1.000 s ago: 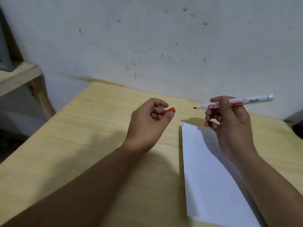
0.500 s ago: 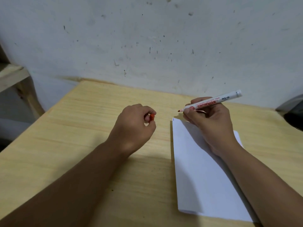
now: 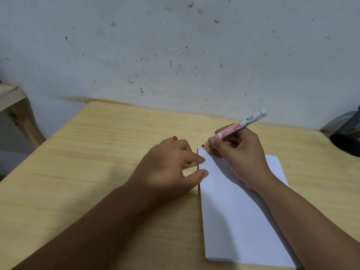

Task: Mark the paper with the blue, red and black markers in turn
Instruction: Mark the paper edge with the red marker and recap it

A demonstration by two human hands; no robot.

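White paper (image 3: pixel 233 211) lies flat on the pale wooden tabletop (image 3: pixel 97 162), toward the right side, with its long edges running away from the person. At its far left corner sits a short dark stroke (image 3: pixel 199 148). The right hand (image 3: pixel 239 156) rests on the far part of the sheet and is clamped around the red marker (image 3: pixel 238 126), thumb and fingers pinching the white barrel low down near the nib. The marker is tilted, its uncapped red tip (image 3: pixel 203 145) pointing down and left to the paper's far left corner, just beside the dark stroke; whether the tip touches the sheet cannot be told. The barrel's blunt end rises up and to the right, toward the wall (image 3: pixel 175 45). The left hand (image 3: pixel 169 168) lies palm down on the tabletop just left of the paper, two fingertips (image 3: pixel 204 173) reaching over the sheet's left edge and pressing on it. A small red cap (image 3: pixel 174 138) shows at the far side of that hand, gripped by the curled fingers there. A dark object (image 3: pixel 346 133) sits at the right edge of the view, only partly seen.
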